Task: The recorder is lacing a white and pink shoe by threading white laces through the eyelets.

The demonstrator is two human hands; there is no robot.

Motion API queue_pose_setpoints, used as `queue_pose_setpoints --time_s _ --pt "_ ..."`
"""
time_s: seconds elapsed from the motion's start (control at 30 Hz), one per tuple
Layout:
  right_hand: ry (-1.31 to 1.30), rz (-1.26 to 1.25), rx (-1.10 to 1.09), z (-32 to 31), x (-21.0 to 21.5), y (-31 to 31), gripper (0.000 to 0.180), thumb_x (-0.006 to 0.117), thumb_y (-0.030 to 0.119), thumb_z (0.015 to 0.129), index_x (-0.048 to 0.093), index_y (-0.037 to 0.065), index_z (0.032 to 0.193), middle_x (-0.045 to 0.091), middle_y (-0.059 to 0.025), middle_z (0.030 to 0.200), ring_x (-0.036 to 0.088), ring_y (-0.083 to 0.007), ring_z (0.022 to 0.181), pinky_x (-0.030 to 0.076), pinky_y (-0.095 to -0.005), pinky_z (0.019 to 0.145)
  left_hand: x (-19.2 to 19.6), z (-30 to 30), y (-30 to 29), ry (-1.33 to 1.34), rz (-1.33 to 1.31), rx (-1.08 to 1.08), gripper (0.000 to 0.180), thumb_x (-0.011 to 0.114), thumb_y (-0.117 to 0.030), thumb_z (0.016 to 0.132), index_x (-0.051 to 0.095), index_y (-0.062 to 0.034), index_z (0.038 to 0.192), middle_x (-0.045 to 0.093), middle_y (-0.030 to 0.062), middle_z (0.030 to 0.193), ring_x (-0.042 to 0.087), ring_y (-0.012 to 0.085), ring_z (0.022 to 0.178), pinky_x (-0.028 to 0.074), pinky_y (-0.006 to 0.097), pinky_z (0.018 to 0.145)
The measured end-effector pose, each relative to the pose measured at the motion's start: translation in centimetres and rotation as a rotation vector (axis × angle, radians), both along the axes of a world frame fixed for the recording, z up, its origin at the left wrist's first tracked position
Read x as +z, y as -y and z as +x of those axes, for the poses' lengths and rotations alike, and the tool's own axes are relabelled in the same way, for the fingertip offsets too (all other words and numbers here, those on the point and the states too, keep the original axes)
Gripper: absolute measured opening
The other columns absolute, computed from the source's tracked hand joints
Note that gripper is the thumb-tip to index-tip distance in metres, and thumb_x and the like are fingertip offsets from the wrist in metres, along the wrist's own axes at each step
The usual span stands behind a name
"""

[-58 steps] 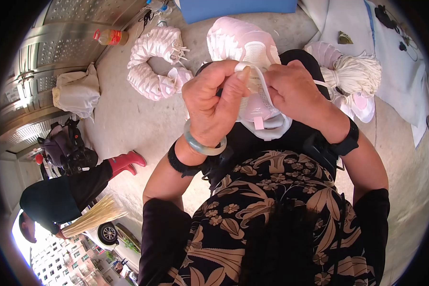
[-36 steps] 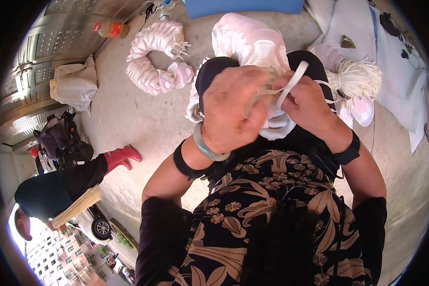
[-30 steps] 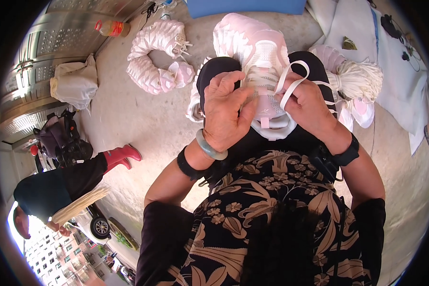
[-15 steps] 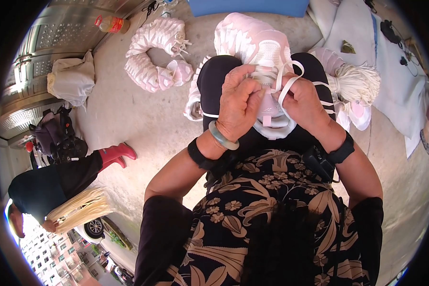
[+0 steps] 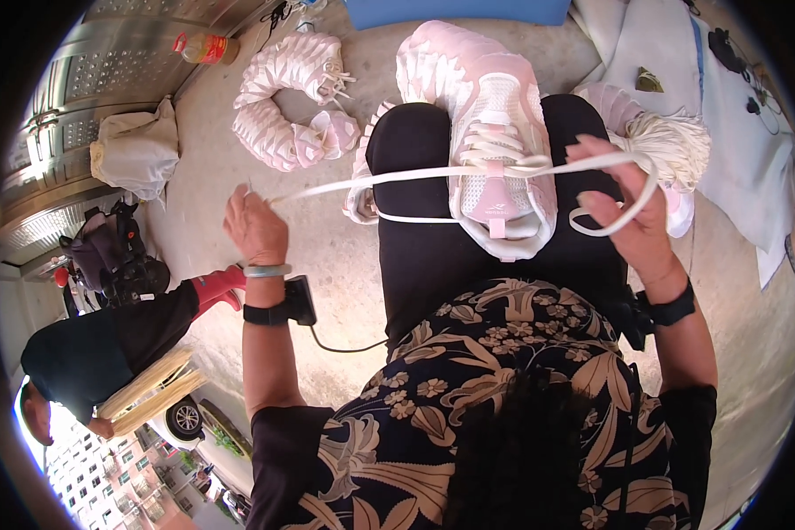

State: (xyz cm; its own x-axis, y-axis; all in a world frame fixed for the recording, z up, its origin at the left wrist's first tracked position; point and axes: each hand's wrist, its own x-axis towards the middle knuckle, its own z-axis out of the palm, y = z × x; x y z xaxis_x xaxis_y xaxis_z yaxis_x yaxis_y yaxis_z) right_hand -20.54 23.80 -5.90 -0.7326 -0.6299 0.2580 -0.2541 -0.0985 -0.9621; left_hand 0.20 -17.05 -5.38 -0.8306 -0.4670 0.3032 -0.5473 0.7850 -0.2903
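Observation:
A white and pink sneaker rests on my lap between my knees, its heel opening toward me. White shoelace runs through its eyelets and stretches left across my thigh. My left hand, out at the left, is closed on that lace's far part. Right of the shoe, my right hand has thumb and fingers apart. The other lace part curls loosely over and around these fingers, in front of the palm. A pale bangle and a dark strap are on my left wrist, a dark strap on my right.
Nested sneakers lie in a curve on the floor at left. A bundle of white laces sits by my right knee near more shoes. Beyond are a blue bin, white sheeting and a bottle. A person bends at left.
Both hands were together at the shoe's tongue. They have moved apart, the left far out to the left drawing the lace straight, the right to the right with its fingers opening.

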Motion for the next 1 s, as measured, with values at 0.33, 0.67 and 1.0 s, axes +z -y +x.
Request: queue_pose_setpoints --time_s 0.33,0.67,1.0 --pt "-0.820 1.417 0.017 -3.8 -3.2 -5.4 0.035 0.054 -0.008 0.066 0.066 0.004 0.097 0.065 -0.0131 0.100 0.059 -0.0305 0.097 0.045 -0.0408 0.088 1.3 -7.2 -12.2 -0.104 0.528 -0.701 0.038 0.066 -0.008 0.070 0.062 -0.0037 0.107 0.059 0.0123 0.116 0.053 0.0303 0.108 0.036 0.043 0.095" --pt "-0.642 0.507 0.017 0.7 -0.7 1.7 0.024 0.064 0.014 0.078 0.060 0.007 0.100 0.058 -0.0090 0.084 0.057 -0.0295 0.085 0.040 -0.0444 0.089 1.5 -9.0 -13.4 -0.089 0.354 -0.872 0.021 0.059 -0.002 0.068 0.062 -0.0056 0.088 0.056 0.0033 0.067 0.056 0.0204 0.071 0.041 0.038 0.085" --pt "-0.753 0.624 0.008 -0.1 1.5 -1.1 0.007 0.059 0.009 0.080 0.054 0.006 0.082 0.054 -0.0111 0.068 0.054 -0.0308 0.055 0.043 -0.0382 0.050 3.4 -6.2 -9.5 0.025 0.344 -0.782 0.011 0.056 -0.002 0.071 0.060 -0.0080 0.079 0.053 0.0052 0.061 0.055 0.0236 0.065 0.043 0.036 0.072"
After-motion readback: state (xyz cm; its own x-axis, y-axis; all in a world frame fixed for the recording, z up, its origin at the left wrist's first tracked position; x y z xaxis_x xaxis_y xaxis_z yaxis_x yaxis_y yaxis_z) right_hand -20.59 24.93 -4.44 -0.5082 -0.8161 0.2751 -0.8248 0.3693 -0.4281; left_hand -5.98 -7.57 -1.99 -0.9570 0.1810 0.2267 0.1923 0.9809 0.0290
